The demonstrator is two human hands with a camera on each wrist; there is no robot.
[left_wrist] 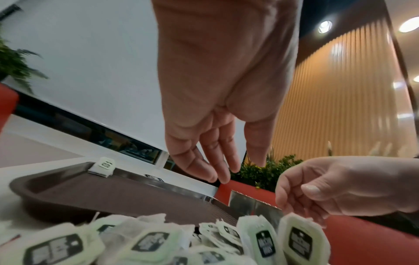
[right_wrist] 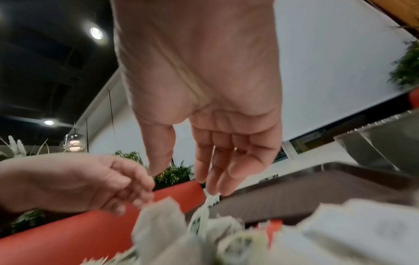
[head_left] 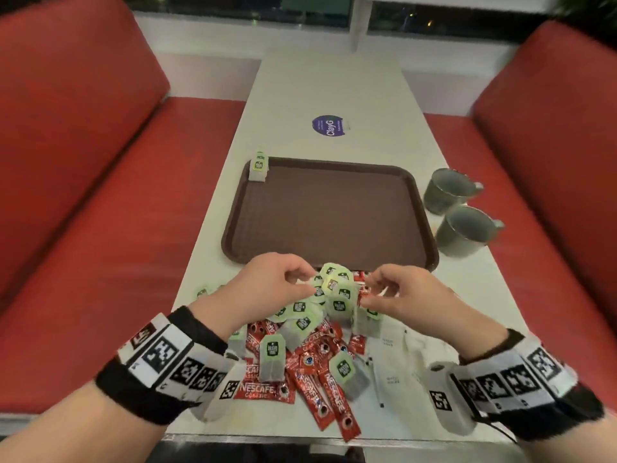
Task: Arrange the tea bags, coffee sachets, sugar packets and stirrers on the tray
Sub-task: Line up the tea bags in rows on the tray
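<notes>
A brown tray (head_left: pixel 327 212) lies mid-table with one green-tagged tea bag (head_left: pixel 258 167) on its far left corner. In front of it is a heap of tea bags (head_left: pixel 337 295), red Nescafe sachets (head_left: pixel 330 385) and white sugar packets (head_left: pixel 390 355). My left hand (head_left: pixel 310 282) hovers over the heap; in the left wrist view its fingers (left_wrist: pixel 217 172) hang loose with nothing between them and the thumb. My right hand (head_left: pixel 369 292) faces it. The right wrist view shows its fingertips (right_wrist: pixel 215 186) touching a tea bag tag (right_wrist: pixel 204 211), thumb apart.
Two grey metal cups (head_left: pixel 447 192) (head_left: pixel 467 235) stand right of the tray. A round blue sticker (head_left: pixel 329 125) lies beyond it. Red benches (head_left: pixel 83 228) flank the narrow white table (head_left: pixel 334 81), and its near edge is just under my wrists.
</notes>
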